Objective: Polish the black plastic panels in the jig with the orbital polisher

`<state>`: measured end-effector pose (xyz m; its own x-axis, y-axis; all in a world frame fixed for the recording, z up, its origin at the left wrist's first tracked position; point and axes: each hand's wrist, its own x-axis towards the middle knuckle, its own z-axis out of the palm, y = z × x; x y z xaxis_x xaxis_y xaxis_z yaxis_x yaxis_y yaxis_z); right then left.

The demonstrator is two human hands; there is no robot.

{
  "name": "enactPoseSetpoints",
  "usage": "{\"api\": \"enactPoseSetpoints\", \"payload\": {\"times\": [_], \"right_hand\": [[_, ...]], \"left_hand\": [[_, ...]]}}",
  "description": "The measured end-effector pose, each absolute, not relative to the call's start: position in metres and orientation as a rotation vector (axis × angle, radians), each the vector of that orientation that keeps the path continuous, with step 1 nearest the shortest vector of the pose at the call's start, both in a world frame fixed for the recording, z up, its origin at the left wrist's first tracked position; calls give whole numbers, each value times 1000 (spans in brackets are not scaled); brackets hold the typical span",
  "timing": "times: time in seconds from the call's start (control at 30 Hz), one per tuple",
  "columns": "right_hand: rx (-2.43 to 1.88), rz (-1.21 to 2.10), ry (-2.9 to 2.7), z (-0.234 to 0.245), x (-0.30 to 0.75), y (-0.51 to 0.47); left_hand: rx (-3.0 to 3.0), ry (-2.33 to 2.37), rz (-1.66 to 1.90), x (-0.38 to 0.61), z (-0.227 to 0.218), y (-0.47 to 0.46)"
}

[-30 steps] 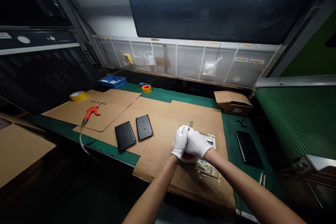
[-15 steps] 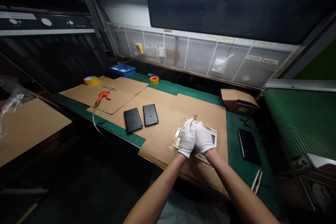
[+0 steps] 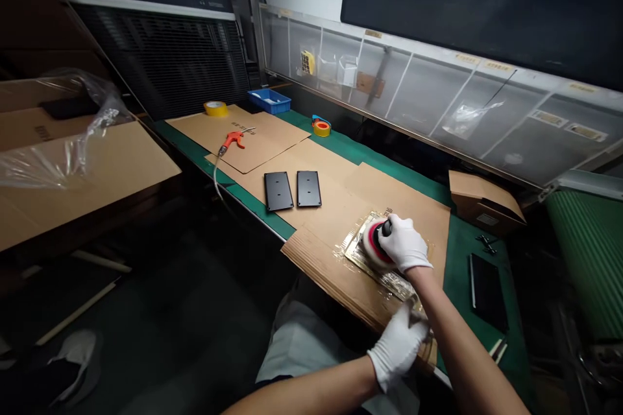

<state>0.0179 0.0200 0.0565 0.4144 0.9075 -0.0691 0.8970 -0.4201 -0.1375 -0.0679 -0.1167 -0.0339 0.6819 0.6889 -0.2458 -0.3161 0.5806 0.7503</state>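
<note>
My right hand [image 3: 405, 246], in a white glove, is closed round the black handle of a round pad tool [image 3: 374, 241] with a white rim and a red ring. Under it lies a flat plate [image 3: 357, 258], edged with shiny clear tape on the cardboard. Lower down at the table's front edge is my left hand [image 3: 400, 345], also gloved. Its fingers are blurred beside a greyish thing I cannot make out. Two black rectangular panels [image 3: 279, 192] [image 3: 309, 189] lie to the left on the cardboard.
An orange air gun [image 3: 232, 140] with a hose, a yellow tape roll [image 3: 215, 109], another tape roll [image 3: 321, 128] and a blue tray [image 3: 270, 101] are at the far left. At right are an open carton [image 3: 487, 204], a black panel [image 3: 488, 292] and tweezers [image 3: 497, 350].
My hands were together over the plate; now they are apart. My right hand has the round pad tool on the plate, and my left has dropped to the front edge. The view has turned left.
</note>
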Motion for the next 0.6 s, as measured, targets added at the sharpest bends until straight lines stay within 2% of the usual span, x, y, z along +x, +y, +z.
{"api": "enactPoseSetpoints", "payload": {"times": [0.37, 0.5, 0.6], "right_hand": [[-2505, 161, -1811, 51, 7, 12], [-2603, 67, -1660, 46, 11, 3], [-2522, 95, -1746, 44, 11, -4]], "left_hand": [[596, 536, 661, -47, -26, -111], [520, 565, 669, -42, -32, -115], [379, 574, 628, -39, -41, -118]]}}
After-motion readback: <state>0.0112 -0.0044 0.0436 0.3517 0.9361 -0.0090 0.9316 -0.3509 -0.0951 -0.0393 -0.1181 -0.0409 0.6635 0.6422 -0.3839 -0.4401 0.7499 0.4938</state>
